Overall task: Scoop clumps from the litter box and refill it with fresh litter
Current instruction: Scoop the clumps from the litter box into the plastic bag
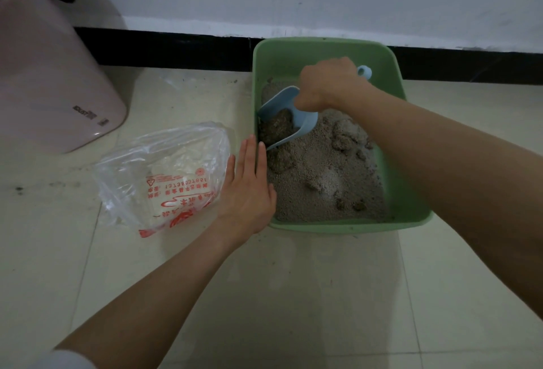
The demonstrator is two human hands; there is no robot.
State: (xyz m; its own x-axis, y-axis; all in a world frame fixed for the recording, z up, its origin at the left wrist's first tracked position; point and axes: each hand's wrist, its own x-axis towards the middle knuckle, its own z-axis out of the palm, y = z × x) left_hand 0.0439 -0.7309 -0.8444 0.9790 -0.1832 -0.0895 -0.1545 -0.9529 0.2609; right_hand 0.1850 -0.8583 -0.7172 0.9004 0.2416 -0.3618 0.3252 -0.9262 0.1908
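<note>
On the tiled floor by the wall, a green litter box gets cleaned.

A blue scoop, gripped by the right hand, holds a seemingly crumbly clump; best kept level. Left hand, fingers straight, steadies the rim beside a plastic bag.

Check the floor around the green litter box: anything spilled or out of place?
Little stands out: a few dark specks lie on the floor tiles left of the litter box. The plastic bag lies crumpled beside it.
</note>
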